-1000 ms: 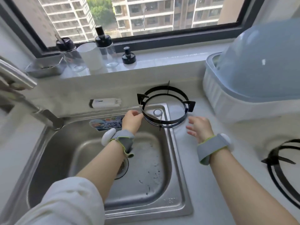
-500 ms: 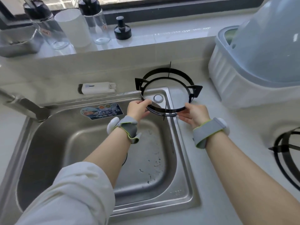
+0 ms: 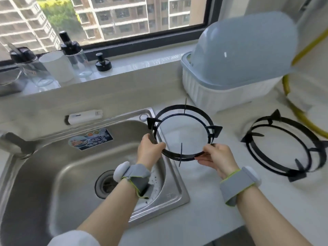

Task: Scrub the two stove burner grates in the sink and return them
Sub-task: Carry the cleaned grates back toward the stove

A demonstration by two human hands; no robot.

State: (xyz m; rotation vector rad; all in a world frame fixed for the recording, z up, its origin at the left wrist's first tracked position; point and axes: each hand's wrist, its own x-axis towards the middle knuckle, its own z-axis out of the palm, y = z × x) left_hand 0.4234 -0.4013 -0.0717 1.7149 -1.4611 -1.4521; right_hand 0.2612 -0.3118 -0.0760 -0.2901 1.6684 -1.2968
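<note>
Bright daylight from window [image 3: 113, 20]; edges bowed, slight motion blur.

You have one black burner grate [image 3: 184, 132] at centre frame, a double metal ring with pointed prongs, tilted with its near edge raised, over the right rim of the steel sink [image 3: 53, 174], which fills the lower left. Your second grate [image 3: 284, 148], same pattern, lies flat on the white counter at right of frame, well apart from the first.
</note>
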